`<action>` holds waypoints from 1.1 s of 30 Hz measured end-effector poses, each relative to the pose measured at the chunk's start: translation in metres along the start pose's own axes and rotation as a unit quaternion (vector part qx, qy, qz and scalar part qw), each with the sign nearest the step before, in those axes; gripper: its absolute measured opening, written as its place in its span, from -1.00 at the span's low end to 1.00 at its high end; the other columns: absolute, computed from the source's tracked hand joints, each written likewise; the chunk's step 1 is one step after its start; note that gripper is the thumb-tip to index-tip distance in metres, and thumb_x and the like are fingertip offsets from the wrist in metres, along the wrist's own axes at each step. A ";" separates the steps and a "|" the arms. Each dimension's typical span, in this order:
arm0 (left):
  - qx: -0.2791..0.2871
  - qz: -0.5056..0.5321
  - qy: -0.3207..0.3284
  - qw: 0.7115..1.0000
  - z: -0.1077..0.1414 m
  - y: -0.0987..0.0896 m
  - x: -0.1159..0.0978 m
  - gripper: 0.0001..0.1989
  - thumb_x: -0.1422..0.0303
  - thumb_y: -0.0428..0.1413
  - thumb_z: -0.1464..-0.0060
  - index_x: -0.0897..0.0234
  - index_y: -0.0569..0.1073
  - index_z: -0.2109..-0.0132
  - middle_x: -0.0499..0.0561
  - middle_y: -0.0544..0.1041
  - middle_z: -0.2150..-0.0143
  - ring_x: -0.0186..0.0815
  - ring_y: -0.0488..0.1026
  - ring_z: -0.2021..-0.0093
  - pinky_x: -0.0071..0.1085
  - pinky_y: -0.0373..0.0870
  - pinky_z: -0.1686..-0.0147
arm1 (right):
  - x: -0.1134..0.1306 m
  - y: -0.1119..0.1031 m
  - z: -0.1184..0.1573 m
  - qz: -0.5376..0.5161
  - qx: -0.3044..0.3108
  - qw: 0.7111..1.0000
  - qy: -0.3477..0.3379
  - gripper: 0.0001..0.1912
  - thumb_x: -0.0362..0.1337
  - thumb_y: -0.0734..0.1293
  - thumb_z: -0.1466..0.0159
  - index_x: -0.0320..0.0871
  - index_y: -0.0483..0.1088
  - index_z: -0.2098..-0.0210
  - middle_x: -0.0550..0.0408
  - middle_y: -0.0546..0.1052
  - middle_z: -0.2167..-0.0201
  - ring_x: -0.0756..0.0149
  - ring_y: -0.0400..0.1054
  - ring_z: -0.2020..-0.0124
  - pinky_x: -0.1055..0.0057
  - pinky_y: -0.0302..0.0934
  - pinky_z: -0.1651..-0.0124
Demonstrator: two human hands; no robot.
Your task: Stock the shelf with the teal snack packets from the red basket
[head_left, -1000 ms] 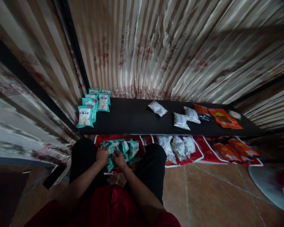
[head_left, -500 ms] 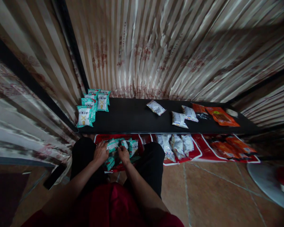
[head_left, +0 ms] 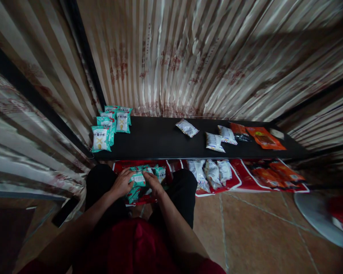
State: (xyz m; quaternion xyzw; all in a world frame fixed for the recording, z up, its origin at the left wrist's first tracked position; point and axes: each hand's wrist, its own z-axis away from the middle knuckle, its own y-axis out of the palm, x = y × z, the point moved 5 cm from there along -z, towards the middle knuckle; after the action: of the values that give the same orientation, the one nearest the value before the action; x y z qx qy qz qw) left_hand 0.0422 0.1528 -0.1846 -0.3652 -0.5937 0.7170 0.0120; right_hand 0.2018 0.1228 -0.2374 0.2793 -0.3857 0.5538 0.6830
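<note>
Between my two hands is a teal-and-white snack bag point(head_left: 138, 179), held low over a red basket point(head_left: 169, 169) at my knees. My left hand point(head_left: 122, 183) grips its left side, fingers closed on the edge. My right hand point(head_left: 153, 183) presses against the bag's right side, its fingertips partly hidden. More teal snack bags point(head_left: 160, 173) lie in the basket around and under my hands. On the left end of the black shelf point(head_left: 148, 139), several matching snack bags point(head_left: 100, 138) stand in two overlapping rows.
White snack bags point(head_left: 215, 142) and orange packets point(head_left: 265, 137) lie farther right on the shelf. Below it, red baskets hold white bags point(head_left: 212, 174) and orange packets point(head_left: 286, 172). A striped curtain point(head_left: 171, 57) hangs behind. A dark, flat object point(head_left: 65, 211) is by my left knee.
My right hand has shifted slightly up and its fingers have straightened against the bag. The snack bag shows more fully between my hands. The view has moved slightly.
</note>
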 end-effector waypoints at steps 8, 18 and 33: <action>0.011 0.002 0.029 1.000 0.000 -0.008 -0.001 -0.51 0.50 -0.02 0.02 0.17 0.39 -0.09 0.04 0.42 -0.11 -0.17 0.15 -0.25 -0.08 -0.03 -0.26 | -0.012 0.009 0.007 -0.180 0.074 0.979 0.060 -0.70 -0.10 0.43 -0.01 -0.19 0.41 0.38 0.06 0.55 0.45 0.26 0.45 0.37 0.35 0.30 0.21; -0.025 0.003 -0.004 1.000 0.008 0.001 0.001 -0.50 0.50 -0.04 -0.01 0.22 0.34 -0.13 0.09 0.28 -0.23 -0.12 0.04 -0.30 -0.07 0.07 -0.23 | -0.014 0.012 0.023 -0.255 0.060 0.961 0.082 -0.75 -0.20 0.41 -0.05 -0.19 0.38 0.32 0.02 0.57 0.41 0.18 0.48 0.30 0.28 0.34 0.19; -0.175 0.286 -0.258 0.906 0.015 0.033 0.021 -0.44 0.33 0.08 -0.01 0.35 0.19 -0.17 0.24 0.34 -0.13 -0.12 0.28 -0.17 -0.13 0.21 -0.15 | -0.036 0.015 0.017 -0.287 0.009 0.954 0.084 -0.73 -0.17 0.32 -0.15 -0.22 0.39 0.22 -0.07 0.57 0.26 0.18 0.48 0.23 0.26 0.36 0.14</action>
State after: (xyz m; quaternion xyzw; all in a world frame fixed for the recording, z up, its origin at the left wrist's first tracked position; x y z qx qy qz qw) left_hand 0.0322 0.1399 -0.2233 -0.3177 -0.5614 0.6437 -0.4117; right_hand 0.1799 0.0930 -0.2584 0.3370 -0.2259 0.3591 0.8405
